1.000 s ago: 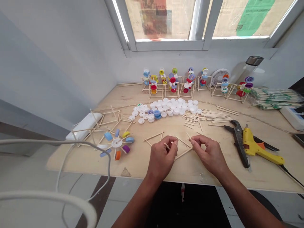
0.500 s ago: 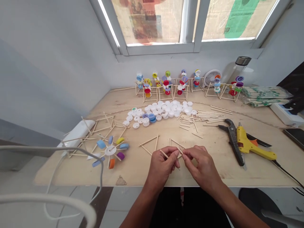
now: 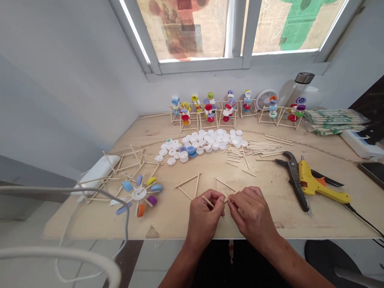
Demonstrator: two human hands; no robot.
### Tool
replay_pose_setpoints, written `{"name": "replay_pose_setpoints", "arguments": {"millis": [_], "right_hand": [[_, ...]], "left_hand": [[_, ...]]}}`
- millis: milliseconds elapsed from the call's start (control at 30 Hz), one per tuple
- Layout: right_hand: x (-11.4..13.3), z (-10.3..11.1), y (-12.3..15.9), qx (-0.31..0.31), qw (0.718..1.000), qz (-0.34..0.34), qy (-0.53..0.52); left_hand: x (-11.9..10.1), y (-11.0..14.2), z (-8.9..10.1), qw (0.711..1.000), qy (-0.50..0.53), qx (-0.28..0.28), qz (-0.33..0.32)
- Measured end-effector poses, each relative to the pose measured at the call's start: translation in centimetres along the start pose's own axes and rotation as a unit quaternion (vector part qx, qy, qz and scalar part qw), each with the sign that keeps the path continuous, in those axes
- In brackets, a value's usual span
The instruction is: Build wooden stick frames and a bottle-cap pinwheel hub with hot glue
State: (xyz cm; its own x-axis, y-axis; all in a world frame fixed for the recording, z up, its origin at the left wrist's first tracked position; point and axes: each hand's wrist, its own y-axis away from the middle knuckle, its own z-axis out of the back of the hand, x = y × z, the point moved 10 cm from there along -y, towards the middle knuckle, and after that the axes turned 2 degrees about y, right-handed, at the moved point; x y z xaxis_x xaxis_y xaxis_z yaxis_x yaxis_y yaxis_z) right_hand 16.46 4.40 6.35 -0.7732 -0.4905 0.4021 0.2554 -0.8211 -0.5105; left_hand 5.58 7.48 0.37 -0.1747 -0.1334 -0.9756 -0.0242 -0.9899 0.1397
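My left hand [image 3: 204,218] is closed around a thin wooden stick [image 3: 207,201], one end of which sticks out above the fingers. Close beside it, my right hand [image 3: 253,212] pinches another small stick [image 3: 225,196], and the fingertips of both hands almost meet there. Behind the hands lies a stick triangle [image 3: 225,184], its near part covered by my fingers. A second stick triangle [image 3: 197,185] lies flat just to the left, beyond my left hand.
White bottle caps [image 3: 210,140] and a pile of sticks [image 3: 261,148] lie mid-table. Right are pliers [image 3: 295,180] and a yellow glue gun [image 3: 312,182]. A cap wheel [image 3: 139,194], stick frames [image 3: 135,160] and a cable [image 3: 127,216] are left. Small wheel models [image 3: 210,110] line the back.
My hands have come together from apart, bringing the two sticks close to each other. The view has shifted slightly. A loose stick now lies on the table beyond my right hand.
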Motion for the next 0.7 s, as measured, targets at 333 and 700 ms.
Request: {"name": "replay_pose_setpoints", "arguments": {"millis": [333, 700], "right_hand": [[-1.4, -0.9, 0.0, 0.047, 0.991, -0.083, -0.094], [-1.2, -0.6, 0.2, 0.048, 0.989, -0.099, -0.094]], "left_hand": [[-2.7, 0.7, 0.4, 0.983, -0.141, -0.058, -0.107], [-4.3, 0.4, 2.4, 0.941, -0.248, -0.145, -0.177]]}}
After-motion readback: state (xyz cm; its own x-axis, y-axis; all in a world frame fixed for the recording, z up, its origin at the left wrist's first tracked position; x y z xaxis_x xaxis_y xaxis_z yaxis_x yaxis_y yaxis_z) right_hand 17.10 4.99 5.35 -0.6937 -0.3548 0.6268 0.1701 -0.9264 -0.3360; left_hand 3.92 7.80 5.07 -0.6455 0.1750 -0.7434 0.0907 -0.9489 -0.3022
